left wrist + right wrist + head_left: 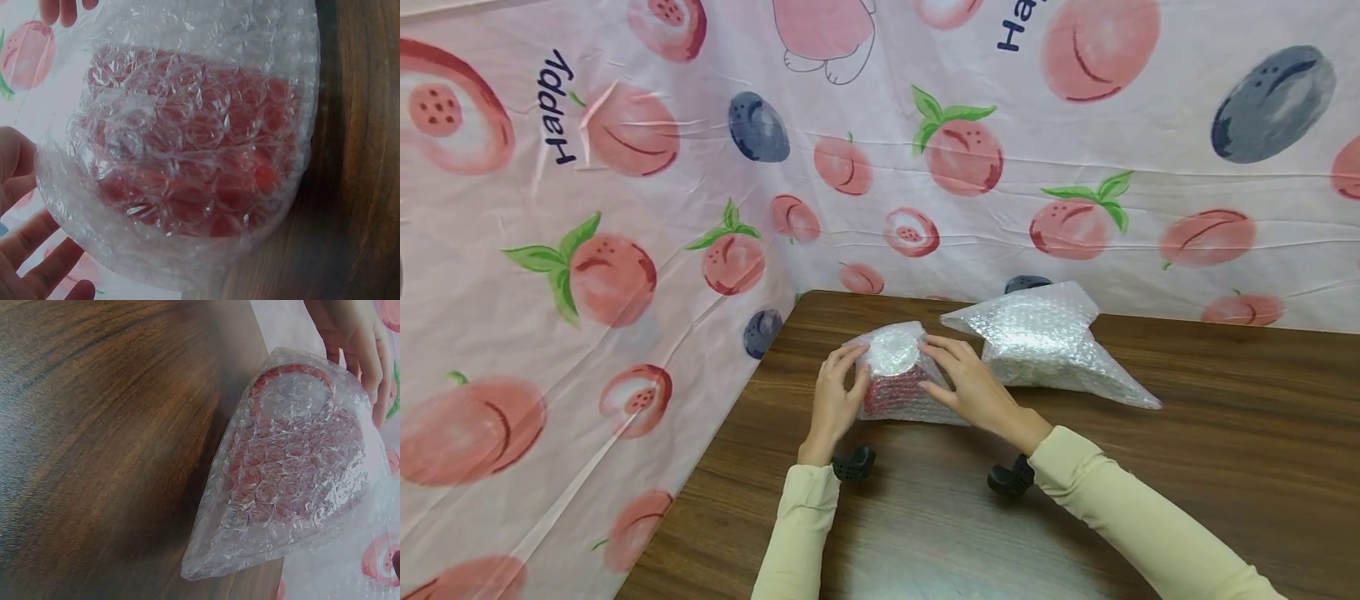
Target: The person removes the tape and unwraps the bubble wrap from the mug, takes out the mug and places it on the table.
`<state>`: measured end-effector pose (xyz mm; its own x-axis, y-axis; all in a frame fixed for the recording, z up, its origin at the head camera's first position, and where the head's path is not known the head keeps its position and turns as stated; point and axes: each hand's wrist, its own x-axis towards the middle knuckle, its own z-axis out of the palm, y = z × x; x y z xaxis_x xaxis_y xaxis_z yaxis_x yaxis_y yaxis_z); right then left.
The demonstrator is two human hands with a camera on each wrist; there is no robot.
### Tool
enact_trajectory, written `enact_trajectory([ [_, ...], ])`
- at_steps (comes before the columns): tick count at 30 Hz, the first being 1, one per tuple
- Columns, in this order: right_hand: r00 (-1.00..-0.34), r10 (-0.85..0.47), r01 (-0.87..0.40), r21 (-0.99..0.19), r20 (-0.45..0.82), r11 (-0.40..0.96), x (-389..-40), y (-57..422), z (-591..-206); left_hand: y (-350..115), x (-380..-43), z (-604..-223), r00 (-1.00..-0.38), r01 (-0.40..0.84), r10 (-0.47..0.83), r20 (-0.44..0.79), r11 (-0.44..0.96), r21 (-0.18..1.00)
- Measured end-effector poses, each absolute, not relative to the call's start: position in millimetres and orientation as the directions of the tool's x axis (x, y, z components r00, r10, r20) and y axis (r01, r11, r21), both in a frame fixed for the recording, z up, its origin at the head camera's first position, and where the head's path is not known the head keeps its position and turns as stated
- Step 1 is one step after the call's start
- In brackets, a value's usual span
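Observation:
A bubble-wrap bag (887, 400) with a red object inside stands on the table, between both hands. Through the plastic in the right wrist view, a red rounded loop (294, 372) shows at the upper end of the object; its kind is blurred by the bubbles. My left hand (835, 396) is at the bag's left side, fingers loosely extended along its upper edge. At the right side, my right hand (973, 383) has its fingertips by the upper corner and its thumb lower down in front. Neither hand's fingers are curled round the bag.
A second, larger bubble-wrap package (1045, 337) lies behind and to the right on the brown wooden table (1210, 450). A fruit-printed cloth (700, 208) hangs along the left and back edges. Black wrist cameras (854, 464) sit below both hands.

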<state>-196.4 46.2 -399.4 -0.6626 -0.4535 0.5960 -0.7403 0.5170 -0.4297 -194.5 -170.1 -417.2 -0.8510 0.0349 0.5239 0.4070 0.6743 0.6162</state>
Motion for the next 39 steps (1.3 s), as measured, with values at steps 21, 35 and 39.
enact_trajectory([
  [21,-0.576,-0.542,-0.798,-0.277,0.612,0.536,-219.1,30.1,-406.7,-169.4,-193.7,-417.2,-0.866,0.405,0.073,0.495,0.683,0.608],
  [35,-0.566,-0.571,-0.81,-0.27,0.594,0.521,-223.6,27.2,-410.0,-167.8,-194.5,-419.7,-0.868,0.373,0.058,0.493,0.731,0.571],
  [39,-0.569,-0.589,-0.811,-0.274,0.574,0.517,-226.3,27.3,-411.5,-168.5,-194.0,-418.9,-0.873,0.368,0.056,0.484,0.726,0.58],
])
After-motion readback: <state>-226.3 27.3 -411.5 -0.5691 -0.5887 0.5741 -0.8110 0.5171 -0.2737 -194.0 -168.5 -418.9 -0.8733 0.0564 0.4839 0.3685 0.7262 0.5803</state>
